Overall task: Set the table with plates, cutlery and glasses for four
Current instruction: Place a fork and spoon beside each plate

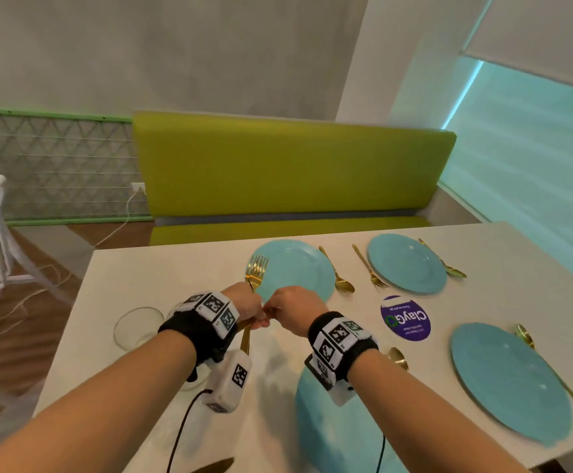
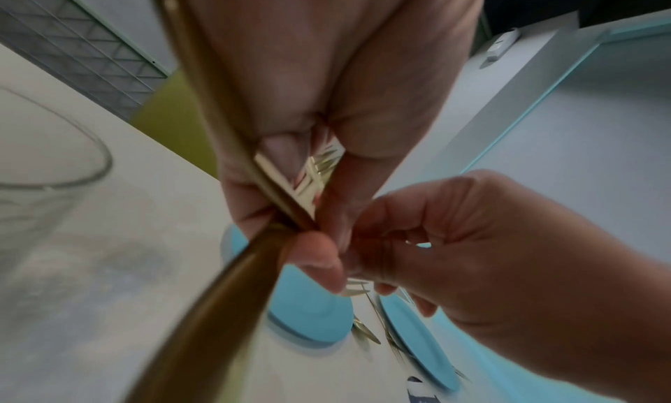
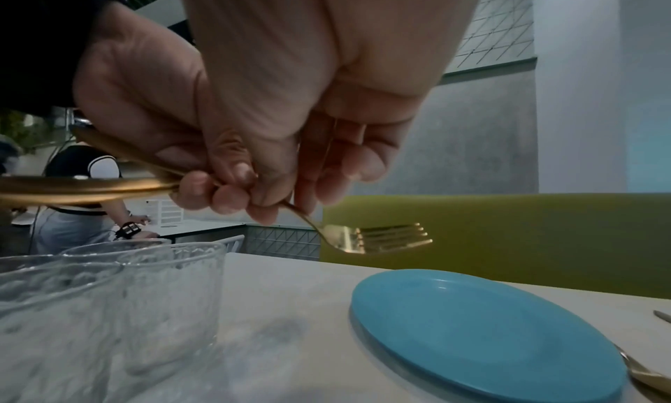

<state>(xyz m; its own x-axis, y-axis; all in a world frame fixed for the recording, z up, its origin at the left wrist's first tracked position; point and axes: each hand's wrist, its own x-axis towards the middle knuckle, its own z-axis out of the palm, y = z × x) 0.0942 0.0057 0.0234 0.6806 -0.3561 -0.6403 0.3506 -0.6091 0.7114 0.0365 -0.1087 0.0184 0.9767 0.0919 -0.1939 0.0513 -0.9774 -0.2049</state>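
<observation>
Above the white table (image 1: 162, 274), both hands meet just in front of the near-left blue plate (image 1: 295, 268). Left hand (image 1: 244, 302) has its fingers curled round a bundle of gold cutlery: two forks (image 1: 257, 268) stick out past the knuckles with tines pointing away, over the left rim of that plate, and gold handles (image 1: 245, 339) run back under the wrist. Left wrist view shows the same grip, a wide gold handle (image 2: 232, 280) crossing the frame and the fingers clamped on it. Right hand (image 1: 293, 307) is curled too, its fingertips (image 2: 319, 254) pinching a thin gold handle right beside the left hand's fingers; right wrist view shows a fork head (image 3: 381, 238) hanging clear above the table, near the plate (image 3: 486, 332) but not touching it. Which hand carries which fork cannot be told exactly. Clear glasses (image 1: 138, 326) stand on the table left of the left wrist, seen close in the right wrist view (image 3: 120, 303). Far right setting has a plate (image 1: 406, 262) with a fork (image 1: 368, 266) on its left and a spoon (image 1: 444, 259) on its right; another spoon (image 1: 336, 269) lies right of the near-left plate. Two more blue plates sit at the near edge, one under the right forearm (image 1: 333, 438) with a spoon bowl (image 1: 397, 358) beside it, one at right (image 1: 510, 384) with gold cutlery (image 1: 551, 370) on its right rim. A purple round sticker (image 1: 405, 318) sits mid-table. A green bench (image 1: 292, 172) runs behind the table.
</observation>
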